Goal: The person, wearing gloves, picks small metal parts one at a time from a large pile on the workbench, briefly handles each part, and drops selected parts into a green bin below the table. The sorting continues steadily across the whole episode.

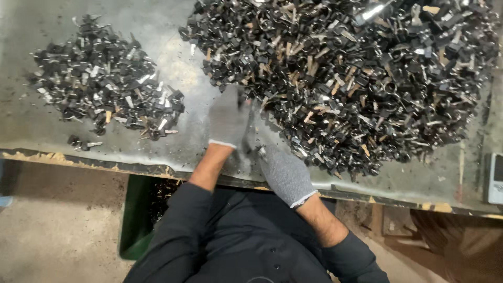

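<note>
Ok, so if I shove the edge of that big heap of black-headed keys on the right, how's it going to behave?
The big pile would probably slide and spread rather than move as one, since it is loose small pieces. The keys look like rigid metal, likely heavy together. The worn tabletop looks smooth, so strays may skid. Both gloved hands, left and right, sit at its edge.

Person at metal table (pixel 173 68), both hands in grey knit gloves. Left hand (pixel 229 118) flat on the sheet, fingertips at the near-left edge of the big pile (pixel 356 73) of black-headed keys. Right hand (pixel 285 173) near the table's near edge, touching the pile's near fringe; grip blurred. Small pile (pixel 102 86) far left, well apart. Green bin (pixel 137 217) below the table edge.
</note>
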Demonstrator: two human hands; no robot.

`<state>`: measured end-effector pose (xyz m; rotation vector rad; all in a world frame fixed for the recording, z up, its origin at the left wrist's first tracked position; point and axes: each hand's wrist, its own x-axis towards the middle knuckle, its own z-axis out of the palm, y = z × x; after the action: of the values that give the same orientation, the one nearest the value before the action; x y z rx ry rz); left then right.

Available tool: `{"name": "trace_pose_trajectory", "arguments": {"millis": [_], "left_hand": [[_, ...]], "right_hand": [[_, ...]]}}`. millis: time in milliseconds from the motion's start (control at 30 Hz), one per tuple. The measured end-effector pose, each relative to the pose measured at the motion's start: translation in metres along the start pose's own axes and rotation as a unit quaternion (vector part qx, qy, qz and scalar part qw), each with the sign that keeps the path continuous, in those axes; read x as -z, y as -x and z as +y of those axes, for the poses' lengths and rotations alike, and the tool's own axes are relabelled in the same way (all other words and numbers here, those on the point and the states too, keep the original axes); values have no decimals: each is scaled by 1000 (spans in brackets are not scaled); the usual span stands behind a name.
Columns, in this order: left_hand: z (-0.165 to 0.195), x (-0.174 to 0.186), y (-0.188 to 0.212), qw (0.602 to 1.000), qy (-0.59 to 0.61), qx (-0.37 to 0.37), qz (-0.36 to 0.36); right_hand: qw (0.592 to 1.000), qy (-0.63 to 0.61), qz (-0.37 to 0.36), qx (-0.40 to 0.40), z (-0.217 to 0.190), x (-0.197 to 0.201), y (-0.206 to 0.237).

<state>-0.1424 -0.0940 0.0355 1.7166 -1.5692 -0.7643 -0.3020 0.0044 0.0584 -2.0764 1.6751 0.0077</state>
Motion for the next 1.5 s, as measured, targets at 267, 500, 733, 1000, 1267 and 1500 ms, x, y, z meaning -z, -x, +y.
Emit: {"name": "trace_pose_trajectory", "arguments": {"millis": [267, 500, 733, 1000, 1267, 1500], "left_hand": [[8, 13, 76, 978, 41, -175, -104], [-6, 18, 71, 987, -69, -100, -103], [-24, 5, 69, 969, -79, -223, -63], [-23, 8, 71, 969, -80, -219, -78], [-29, -5, 73, 963, -92, -248, -50], [-26, 2, 72, 967, -61, -235, -80]], "right_hand": [[988, 105, 21, 108, 32, -17, 3], [999, -27, 33, 33, 26, -8, -3], [997, -45, 38, 46, 17, -4, -14], [998, -44, -40, 21, 11, 26, -20], [987, 81, 126, 59, -7, 8, -11], [993, 17, -101, -53, -1, 28, -20]]}}
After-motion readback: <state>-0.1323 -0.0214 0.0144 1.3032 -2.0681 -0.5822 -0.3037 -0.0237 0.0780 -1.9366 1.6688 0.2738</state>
